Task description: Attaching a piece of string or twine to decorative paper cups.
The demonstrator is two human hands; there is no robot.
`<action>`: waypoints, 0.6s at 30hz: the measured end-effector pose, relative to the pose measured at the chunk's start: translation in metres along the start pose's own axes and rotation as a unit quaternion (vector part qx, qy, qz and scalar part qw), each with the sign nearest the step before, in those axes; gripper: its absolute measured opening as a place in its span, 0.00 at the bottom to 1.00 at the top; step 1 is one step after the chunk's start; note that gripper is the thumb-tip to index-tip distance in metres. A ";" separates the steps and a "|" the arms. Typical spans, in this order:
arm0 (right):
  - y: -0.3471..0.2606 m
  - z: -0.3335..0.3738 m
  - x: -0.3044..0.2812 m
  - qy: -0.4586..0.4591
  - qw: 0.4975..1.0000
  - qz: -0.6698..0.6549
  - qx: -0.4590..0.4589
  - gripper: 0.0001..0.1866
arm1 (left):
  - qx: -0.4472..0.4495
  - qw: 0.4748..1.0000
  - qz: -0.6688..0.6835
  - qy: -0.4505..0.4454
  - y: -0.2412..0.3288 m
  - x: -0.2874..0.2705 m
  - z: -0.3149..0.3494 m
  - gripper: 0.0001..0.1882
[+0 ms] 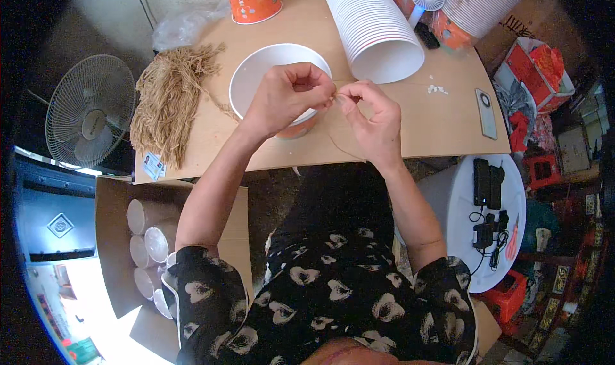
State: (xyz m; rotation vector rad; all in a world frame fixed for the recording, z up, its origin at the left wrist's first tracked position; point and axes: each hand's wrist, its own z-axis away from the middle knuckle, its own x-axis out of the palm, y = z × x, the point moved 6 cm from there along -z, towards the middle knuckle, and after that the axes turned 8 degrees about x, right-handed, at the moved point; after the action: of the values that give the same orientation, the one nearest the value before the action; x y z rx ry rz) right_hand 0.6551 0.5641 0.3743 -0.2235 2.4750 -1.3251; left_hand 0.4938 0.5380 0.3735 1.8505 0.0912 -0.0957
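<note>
Two hands meet above the near rim of a white paper bucket (259, 76) that stands on a brown cardboard tabletop (435, 118). The left hand (282, 96) is closed in a pinch, thumb and forefinger pressed on a thin tan string (339, 148), and the right hand (375, 118) is likewise pinched shut on the same string, fingertips of the two hands almost touching. The string is gripped right at the bucket's rim, on the side facing the person; from the pinch it runs away to the right and loops down in a slack curve under the right hand, lying on the cardboard. So the string's free length lies toward the right hand's side, while the bucket sits under and behind the left hand, which is the nearer of the two to the rim. Whether the string's end already passes through the bucket's wall cannot be told, since the fingers hide it. A bundle of the same tan strings (168, 102) lies well to the left on the table, and a long nested stack of white paper buckets (375, 25) lies on its side just beyond the right hand, mouth toward the person.
</note>
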 end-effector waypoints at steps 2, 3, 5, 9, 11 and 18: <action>0.004 0.000 0.000 -0.009 0.999 -0.020 0.032 0.03 | 0.026 0.999 -0.012 0.013 0.005 0.002 0.000 0.06; 0.007 0.000 0.001 -0.019 0.997 -0.042 0.064 0.05 | 0.026 0.999 -0.012 0.013 0.004 0.003 0.002 0.06; 0.013 0.001 0.001 -0.031 0.990 -0.072 0.114 0.05 | 0.066 0.996 -0.061 0.027 0.007 0.003 0.004 0.06; 0.031 0.001 0.002 -0.050 0.962 -0.166 0.209 0.07 | 0.054 0.995 -0.085 0.022 0.007 0.005 0.004 0.06; 0.038 0.000 0.001 -0.057 0.959 -0.163 0.224 0.07 | 0.070 0.994 -0.074 0.034 0.008 0.006 0.005 0.06; 0.043 0.000 0.000 -0.066 0.944 -0.184 0.266 0.12 | 0.055 0.995 -0.074 0.024 0.007 0.005 0.006 0.06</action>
State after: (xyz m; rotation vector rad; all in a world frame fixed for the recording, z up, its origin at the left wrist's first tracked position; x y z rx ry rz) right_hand 0.6552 0.5880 0.3387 -0.6374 1.9289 -1.9982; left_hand 0.4995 0.5303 0.3776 1.9557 0.2601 -0.1624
